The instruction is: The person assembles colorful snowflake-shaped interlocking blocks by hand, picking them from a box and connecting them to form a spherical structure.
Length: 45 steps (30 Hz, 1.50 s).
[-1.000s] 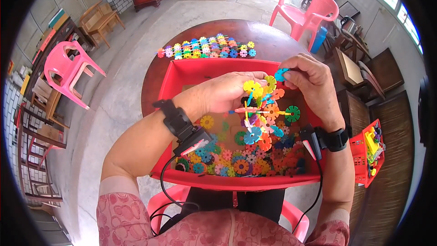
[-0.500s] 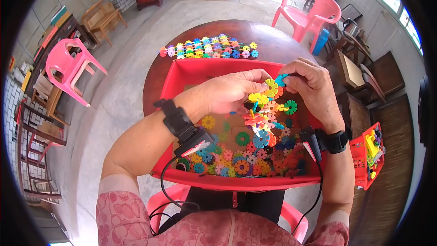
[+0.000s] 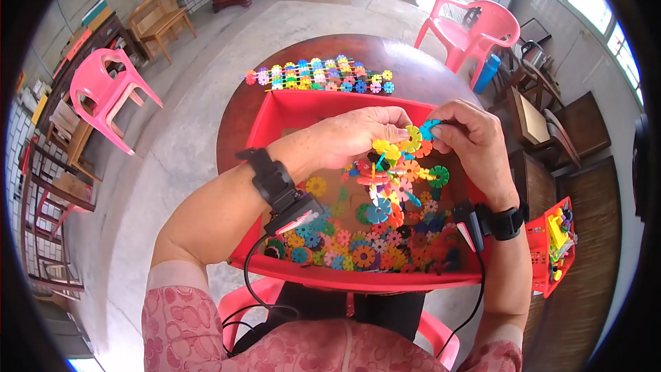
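Above a red box [image 3: 358,277], my two hands hold a cluster of interlocked plastic snowflake discs [image 3: 403,172] in many colours. My left hand [image 3: 354,139] pinches the cluster at its top, by a yellow disc [image 3: 412,139]. Between the thumb and finger of my right hand [image 3: 468,136] is a blue disc [image 3: 429,129], touching that yellow one at its edge. Whether the two discs are slotted together I cannot tell. A green disc [image 3: 438,176] sticks out at the cluster's right side. Many loose discs [image 3: 363,256] lie in the box below.
The box rests on a round dark wooden table [image 3: 406,55]. Beyond it lies a row of assembled discs on sticks [image 3: 320,74]. A red basket of toys [image 3: 553,248] stands at the right. Pink chairs [image 3: 110,89] stand about, and cables run from both wrist straps.
The hanging part of the cluster has swung slightly left and turned. Both hands keep their pinch, the blue disc still against the yellow one. The whole view has shifted a little.
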Available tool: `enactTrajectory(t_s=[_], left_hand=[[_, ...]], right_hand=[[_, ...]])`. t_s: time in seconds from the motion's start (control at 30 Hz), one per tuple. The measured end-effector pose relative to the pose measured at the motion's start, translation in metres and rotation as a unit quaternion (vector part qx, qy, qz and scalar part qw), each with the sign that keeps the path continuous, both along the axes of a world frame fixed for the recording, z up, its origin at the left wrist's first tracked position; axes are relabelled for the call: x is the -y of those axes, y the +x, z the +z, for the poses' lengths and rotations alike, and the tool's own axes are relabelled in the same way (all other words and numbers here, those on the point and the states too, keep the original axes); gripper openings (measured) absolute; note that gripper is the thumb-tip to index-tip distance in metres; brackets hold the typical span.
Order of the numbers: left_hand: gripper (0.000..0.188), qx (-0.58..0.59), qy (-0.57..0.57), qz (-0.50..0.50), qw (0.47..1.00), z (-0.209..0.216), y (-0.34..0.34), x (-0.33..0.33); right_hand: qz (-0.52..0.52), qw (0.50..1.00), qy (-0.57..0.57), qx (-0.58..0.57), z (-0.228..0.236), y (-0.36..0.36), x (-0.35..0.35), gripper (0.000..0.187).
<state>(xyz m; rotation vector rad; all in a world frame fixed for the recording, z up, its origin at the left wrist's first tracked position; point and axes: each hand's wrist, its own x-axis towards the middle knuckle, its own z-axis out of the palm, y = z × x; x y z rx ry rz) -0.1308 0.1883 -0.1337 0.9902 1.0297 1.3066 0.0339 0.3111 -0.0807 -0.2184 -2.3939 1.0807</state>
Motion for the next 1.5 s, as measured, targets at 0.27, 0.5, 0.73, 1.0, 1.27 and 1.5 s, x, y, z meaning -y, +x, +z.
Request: enactTrajectory(t_s=[0.27, 0.5, 0.73, 1.0, 1.27, 1.5], left_hand=[[0.016, 0.044, -0.117, 0.001, 0.992, 0.015, 0.005, 0.004], [0.015, 0.064, -0.091, 0.003, 0.994, 0.011, 0.0, 0.004], [0.013, 0.107, -0.078, 0.037, 0.991, 0.003, 0.001, -0.001], [0.011, 0.097, -0.075, 0.002, 0.992, 0.006, -0.002, 0.003], [0.015, 0.059, -0.086, 0.014, 0.994, 0.007, 0.003, 0.005], [0.015, 0.101, -0.066, -0.016, 0.993, -0.001, 0.005, 0.004]], right_hand=[[0.003, 0.998, 0.057, -0.01, 0.0, 0.001, 0.001, 0.012], [0.0, 0.999, -0.051, 0.002, -0.002, 0.001, 0.001, 0.008], [-0.023, 0.999, -0.04, 0.002, 0.002, 0.002, 0.004, 0.006], [0.0, 0.993, 0.112, -0.033, -0.002, 0.001, 0.006, 0.014], [0.026, 0.991, 0.128, -0.006, 0.002, 0.001, 0.007, 0.014], [0.056, 0.992, 0.108, 0.026, 0.009, 0.004, 0.012, 0.013]])
